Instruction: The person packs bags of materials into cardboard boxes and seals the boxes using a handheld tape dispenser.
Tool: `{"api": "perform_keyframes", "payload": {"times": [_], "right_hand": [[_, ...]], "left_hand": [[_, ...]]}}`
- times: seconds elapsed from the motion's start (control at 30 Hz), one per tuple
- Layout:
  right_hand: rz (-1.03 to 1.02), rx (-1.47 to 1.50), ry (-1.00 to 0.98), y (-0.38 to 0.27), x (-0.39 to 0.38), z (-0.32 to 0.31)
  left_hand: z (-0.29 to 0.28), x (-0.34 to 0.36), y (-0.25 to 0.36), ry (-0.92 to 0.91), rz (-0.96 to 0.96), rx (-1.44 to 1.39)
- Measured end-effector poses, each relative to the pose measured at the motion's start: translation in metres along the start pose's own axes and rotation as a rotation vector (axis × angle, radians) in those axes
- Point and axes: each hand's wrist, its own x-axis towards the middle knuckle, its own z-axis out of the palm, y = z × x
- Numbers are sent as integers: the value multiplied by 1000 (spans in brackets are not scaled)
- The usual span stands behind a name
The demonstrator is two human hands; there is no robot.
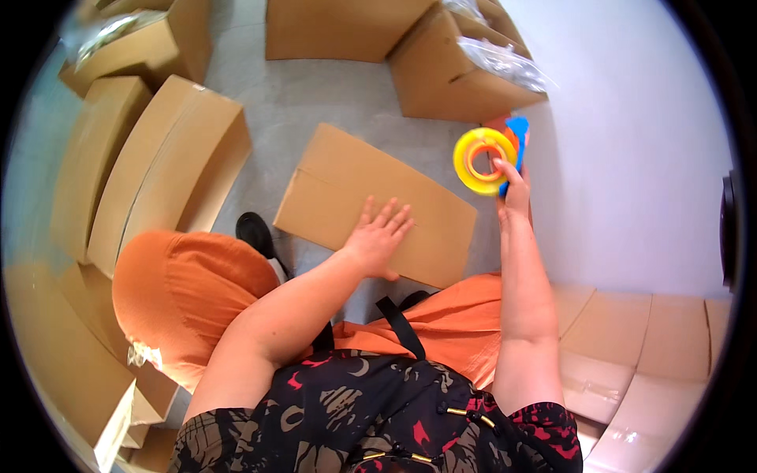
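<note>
A flat-topped brown cardboard box [339, 177] lies on the floor in front of me, set at a slant. My left hand [377, 240] rests on it near its close edge, palm down with the fingers spread. Raised beyond the box's right end, my right hand [514, 189] grips a tape dispenser [516, 142] with blue and orange-red parts. A yellow roll of tape [465, 162] faces me on the dispenser. The fingers hide part of its handle.
Closed cardboard boxes [169, 162] stand at the left. Open boxes [430, 71] holding clear plastic [505, 63] are at the far side. A white wall [631, 158] rises on the right, with more boxes [607, 339] stacked below it. Grey floor [315, 87] shows between them.
</note>
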Motion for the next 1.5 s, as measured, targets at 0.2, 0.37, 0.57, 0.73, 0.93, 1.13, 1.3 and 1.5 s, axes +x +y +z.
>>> {"api": "perform_keyframes", "payload": {"times": [0.2,0.37,0.57,0.73,0.93,1.13,1.3,1.5], "right_hand": [[334,680,632,56,-63,-91],[173,759,662,94,-115,-50],[177,345,46,47,-109,-25],[-256,-510,-407,-1,-127,34],[-227,-452,-478,26,-128,23],[-292,-606,-553,13,-123,29],[-307,-779,-696,11,-117,42],[-411,-788,-710,14,-120,46]], "left_hand": [[-6,2,4,-19,-14,2],[-6,-3,5,-31,-16,12],[-4,-6,-1,16,-8,25],[-11,-2,2,-67,-38,11],[-8,-12,-6,-30,5,85],[-7,-29,-30,80,14,48],[-15,-26,-35,-2,18,48],[-60,-17,-50,89,-468,-1526]]}}
